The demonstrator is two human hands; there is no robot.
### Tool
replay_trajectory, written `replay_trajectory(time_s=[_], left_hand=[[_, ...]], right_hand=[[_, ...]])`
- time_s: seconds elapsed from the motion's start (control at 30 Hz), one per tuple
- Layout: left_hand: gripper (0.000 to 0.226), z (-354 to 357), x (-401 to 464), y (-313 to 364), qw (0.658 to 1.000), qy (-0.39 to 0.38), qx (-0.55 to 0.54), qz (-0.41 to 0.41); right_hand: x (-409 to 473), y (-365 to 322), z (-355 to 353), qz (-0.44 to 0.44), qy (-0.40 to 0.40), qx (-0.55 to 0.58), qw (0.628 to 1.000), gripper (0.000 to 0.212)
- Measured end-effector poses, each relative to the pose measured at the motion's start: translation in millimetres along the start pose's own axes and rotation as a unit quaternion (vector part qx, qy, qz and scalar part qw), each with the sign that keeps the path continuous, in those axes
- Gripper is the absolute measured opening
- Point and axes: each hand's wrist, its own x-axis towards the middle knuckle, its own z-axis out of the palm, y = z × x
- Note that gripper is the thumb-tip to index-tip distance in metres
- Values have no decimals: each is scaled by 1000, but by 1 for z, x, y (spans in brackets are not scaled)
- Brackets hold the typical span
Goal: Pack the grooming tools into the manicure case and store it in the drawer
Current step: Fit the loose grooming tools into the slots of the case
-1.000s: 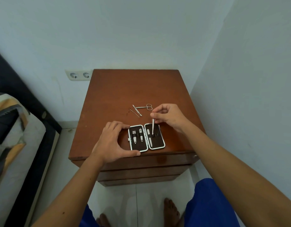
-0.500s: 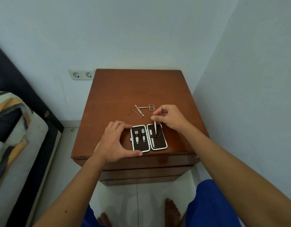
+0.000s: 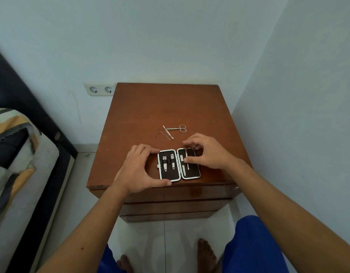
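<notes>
from the head view, a small open manicure case (image 3: 179, 165) with a white rim and dark brown lining lies flat near the front edge of a brown wooden bedside cabinet (image 3: 166, 109). the left hand (image 3: 139, 170) grasps the case's left half, fingers curled over the far corner and thumb along the near edge. two metal clippers (image 3: 168, 162) sit under straps in that half. the right hand (image 3: 207, 152) covers the far part of the right half, thumb pressing a slim metal tool (image 3: 188, 163) against the lining beside a pale nail file (image 3: 183, 164); its fingers curl at the case's far edge, and what they pinch there is hidden. farther back, apart from the case, lie small silver scissors (image 3: 178, 129), a flat cuticle pusher (image 3: 168, 133) and a thin metal pick (image 3: 164, 134). the drawer fronts (image 3: 170, 194) below are closed. a striped bed cover (image 3: 10, 146) is cut off at left.
</notes>
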Motion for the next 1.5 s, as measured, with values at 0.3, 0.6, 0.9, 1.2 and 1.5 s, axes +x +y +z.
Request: replay_trajectory(time_s=[0.3, 0.6, 0.9, 1.2, 1.5], left_hand=[[110, 0, 0, 1, 1000, -3, 0, -5], [109, 0, 0, 1, 1000, 1, 1, 2], [110, -1, -1, 1, 1000, -3, 0, 3], [111, 0, 0, 0, 1000, -6, 3, 2], [110, 0, 0, -1, 1000, -10, 3, 1]], right_hand=[[-17, -3, 2, -15, -33, -76, 996, 77], [-8, -5, 2, 10, 65, 59, 996, 42], [73, 4, 4, 136, 162, 18, 977, 39], [82, 13, 0, 129, 123, -30, 984, 31], [87, 10, -12, 100, 43, -99, 989, 33]])
